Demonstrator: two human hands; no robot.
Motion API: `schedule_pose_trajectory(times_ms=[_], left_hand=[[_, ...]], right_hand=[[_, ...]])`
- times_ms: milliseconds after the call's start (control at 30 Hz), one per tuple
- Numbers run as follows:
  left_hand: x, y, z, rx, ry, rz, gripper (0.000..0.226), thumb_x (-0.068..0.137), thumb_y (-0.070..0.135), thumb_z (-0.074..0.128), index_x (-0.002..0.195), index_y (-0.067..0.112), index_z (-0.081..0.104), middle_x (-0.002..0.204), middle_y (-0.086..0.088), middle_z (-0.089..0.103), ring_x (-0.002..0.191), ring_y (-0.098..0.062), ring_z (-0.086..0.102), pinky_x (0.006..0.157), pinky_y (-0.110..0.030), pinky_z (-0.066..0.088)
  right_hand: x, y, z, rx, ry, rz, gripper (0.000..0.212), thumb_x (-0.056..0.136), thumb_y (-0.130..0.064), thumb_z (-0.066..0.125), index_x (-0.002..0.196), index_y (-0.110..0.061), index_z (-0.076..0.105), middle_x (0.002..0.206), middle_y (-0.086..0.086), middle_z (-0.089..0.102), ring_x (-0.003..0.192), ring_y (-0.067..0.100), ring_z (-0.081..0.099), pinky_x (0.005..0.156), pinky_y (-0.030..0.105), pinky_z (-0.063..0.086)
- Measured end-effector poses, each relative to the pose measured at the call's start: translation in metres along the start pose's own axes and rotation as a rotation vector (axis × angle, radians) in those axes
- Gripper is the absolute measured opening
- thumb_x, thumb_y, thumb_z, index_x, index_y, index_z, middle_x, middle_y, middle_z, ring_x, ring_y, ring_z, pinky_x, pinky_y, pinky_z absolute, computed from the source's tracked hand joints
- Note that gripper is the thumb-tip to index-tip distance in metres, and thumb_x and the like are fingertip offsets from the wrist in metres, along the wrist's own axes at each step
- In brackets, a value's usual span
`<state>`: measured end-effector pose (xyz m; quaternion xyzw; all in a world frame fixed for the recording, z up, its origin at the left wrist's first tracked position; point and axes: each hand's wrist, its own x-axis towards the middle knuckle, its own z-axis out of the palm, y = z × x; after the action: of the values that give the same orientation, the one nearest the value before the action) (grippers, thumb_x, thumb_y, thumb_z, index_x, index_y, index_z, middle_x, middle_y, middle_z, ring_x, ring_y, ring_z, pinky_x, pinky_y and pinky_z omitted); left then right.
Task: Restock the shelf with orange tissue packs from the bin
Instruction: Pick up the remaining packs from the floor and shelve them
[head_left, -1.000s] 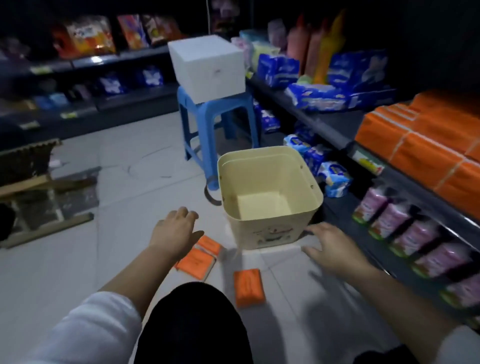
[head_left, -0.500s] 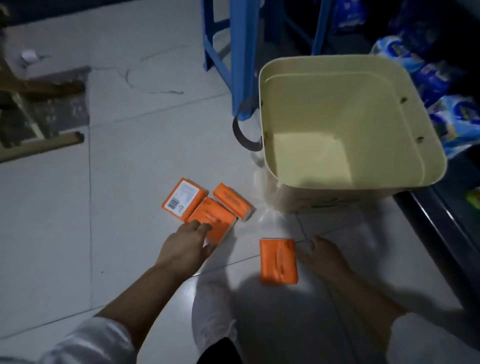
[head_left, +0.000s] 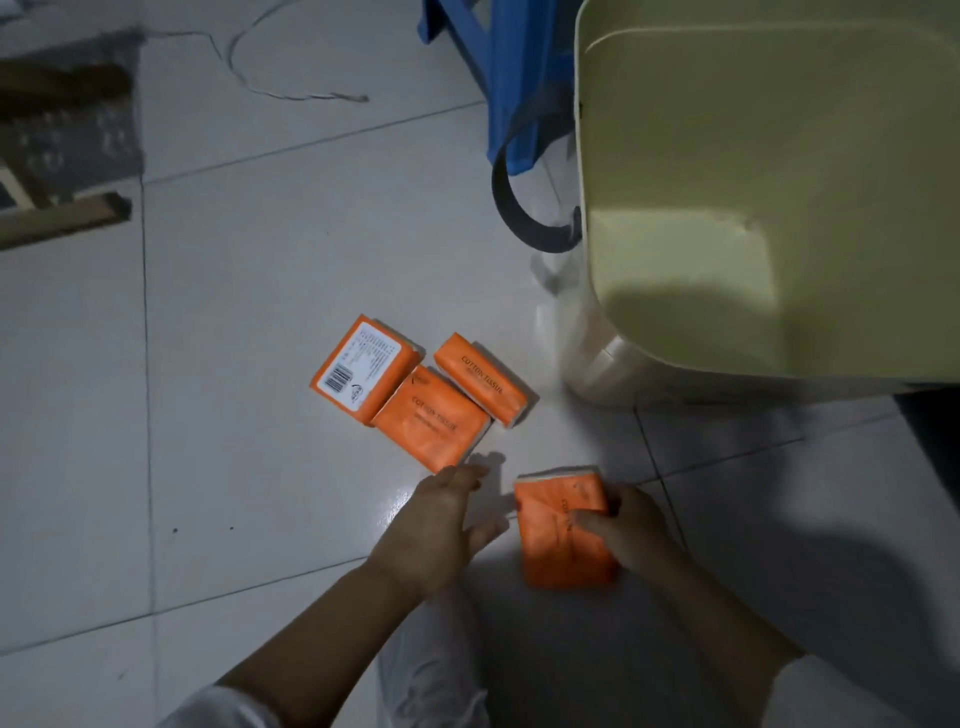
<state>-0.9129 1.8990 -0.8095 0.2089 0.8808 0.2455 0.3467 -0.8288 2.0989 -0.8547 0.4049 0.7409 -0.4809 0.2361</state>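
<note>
Several orange tissue packs lie on the tiled floor. My right hand (head_left: 626, 525) grips the nearest pack (head_left: 558, 540) by its right edge. Three more sit in a cluster just beyond: one label-side up with a barcode (head_left: 363, 369), one in the middle (head_left: 431, 418), and a narrower one on its side (head_left: 480, 379). My left hand (head_left: 441, 525) hovers open, fingertips just short of the middle pack. The cream bin (head_left: 753, 156) stands at the upper right with nothing visible inside it. No shelf is in view.
A blue plastic stool leg (head_left: 511, 78) stands behind the bin, with the bin's dark handle (head_left: 524, 218) hanging beside it. Wooden slats (head_left: 62, 215) lie at the far left. My knee (head_left: 431, 670) is at the bottom centre.
The view dropped from the aisle down to the floor and closed in. My right hand took hold of the nearest pack. My left hand drew back slightly from the middle pack.
</note>
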Motion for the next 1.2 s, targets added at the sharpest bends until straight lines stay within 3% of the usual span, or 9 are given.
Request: schedule_pose_trajectory(times_ms=[100, 200, 367, 467, 567, 700, 867, 1033, 1200], left_hand=[[0.007, -0.002, -0.001, -0.116, -0.038, 0.065, 0.074, 0.081, 0.054, 0.061, 0.143, 0.025, 0.032, 0.141, 0.006, 0.042, 0.13, -0.011, 0.038, 0.108, -0.027, 0.032], [0.007, -0.007, -0.006, -0.339, -0.014, 0.079, 0.048, 0.078, 0.049, 0.061, 0.123, 0.038, 0.047, 0.118, 0.017, 0.057, 0.108, 0.0, 0.055, 0.091, -0.027, 0.048], [-0.006, -0.026, -0.021, -0.5, 0.329, -0.097, 0.024, 0.083, 0.043, 0.062, 0.103, 0.036, 0.051, 0.1, 0.017, 0.06, 0.089, 0.0, 0.061, 0.072, -0.014, 0.049], [-0.012, -0.041, -0.028, -0.653, 0.543, -0.327, 0.021, 0.087, 0.034, 0.061, 0.104, 0.025, 0.051, 0.095, 0.013, 0.057, 0.09, -0.01, 0.058, 0.069, -0.019, 0.043], [-0.016, -0.049, -0.028, -0.754, 0.6, -0.468, 0.04, 0.088, 0.041, 0.058, 0.117, 0.014, 0.051, 0.105, -0.001, 0.059, 0.097, -0.021, 0.058, 0.076, -0.031, 0.046], [-0.014, -0.052, -0.024, -0.796, 0.568, -0.512, 0.056, 0.081, 0.055, 0.055, 0.12, 0.015, 0.049, 0.113, -0.003, 0.059, 0.099, -0.022, 0.061, 0.076, -0.034, 0.051], [-0.01, -0.023, -0.033, -1.066, 0.434, -0.506, 0.022, 0.089, 0.041, 0.056, 0.1, 0.022, 0.053, 0.097, 0.0, 0.063, 0.087, -0.016, 0.063, 0.069, -0.03, 0.052], [-0.023, 0.016, -0.062, -1.325, 0.238, -0.387, 0.021, 0.091, 0.036, 0.054, 0.102, 0.02, 0.061, 0.09, -0.002, 0.073, 0.085, -0.018, 0.068, 0.083, -0.039, 0.049], [-0.052, 0.061, -0.088, -1.353, 0.167, -0.231, 0.041, 0.087, 0.045, 0.055, 0.123, 0.026, 0.054, 0.116, -0.004, 0.068, 0.105, -0.025, 0.065, 0.091, -0.051, 0.05]], right_hand=[[-0.017, -0.02, 0.004, 0.055, -0.072, -0.155, 0.03, 0.069, -0.002, 0.076, 0.082, -0.025, 0.06, 0.086, -0.003, 0.064, 0.085, 0.017, 0.061, 0.07, 0.022, 0.045], [-0.03, -0.046, 0.013, 0.106, -0.128, -0.297, 0.035, 0.068, -0.01, 0.077, 0.082, -0.033, 0.054, 0.094, 0.0, 0.063, 0.086, 0.014, 0.06, 0.08, 0.027, 0.048], [-0.019, -0.087, 0.025, 0.145, 0.078, -0.424, 0.043, 0.067, -0.038, 0.078, 0.103, -0.035, 0.055, 0.102, -0.004, 0.057, 0.095, 0.01, 0.058, 0.08, 0.024, 0.048], [-0.001, -0.108, 0.033, -0.325, 0.255, -0.476, 0.077, 0.076, -0.04, 0.072, 0.139, -0.016, 0.034, 0.133, 0.006, 0.047, 0.124, 0.022, 0.045, 0.101, 0.035, 0.04], [0.018, -0.124, 0.036, -0.665, 0.262, -0.502, 0.06, 0.084, -0.032, 0.066, 0.131, -0.007, 0.039, 0.128, 0.011, 0.05, 0.117, 0.028, 0.05, 0.092, 0.035, 0.043], [0.029, -0.123, 0.027, -0.654, 0.203, -0.416, 0.018, 0.091, -0.018, 0.051, 0.108, -0.01, 0.052, 0.11, 0.011, 0.061, 0.1, 0.03, 0.06, 0.079, 0.035, 0.048], [-0.015, -0.106, 0.005, -0.361, 0.359, -0.741, 0.024, 0.086, -0.011, 0.054, 0.11, -0.013, 0.056, 0.107, 0.009, 0.064, 0.093, 0.03, 0.063, 0.074, 0.038, 0.053], [-0.069, -0.096, -0.02, -0.503, 0.427, -1.047, 0.041, 0.074, -0.004, 0.063, 0.112, -0.016, 0.054, 0.122, 0.007, 0.063, 0.092, 0.026, 0.067, 0.061, 0.037, 0.058], [-0.116, -0.098, -0.058, -0.674, 0.486, -1.064, 0.04, 0.098, -0.04, 0.031, 0.136, -0.037, 0.042, 0.136, -0.021, 0.046, 0.121, -0.004, 0.042, 0.097, 0.016, 0.035]])
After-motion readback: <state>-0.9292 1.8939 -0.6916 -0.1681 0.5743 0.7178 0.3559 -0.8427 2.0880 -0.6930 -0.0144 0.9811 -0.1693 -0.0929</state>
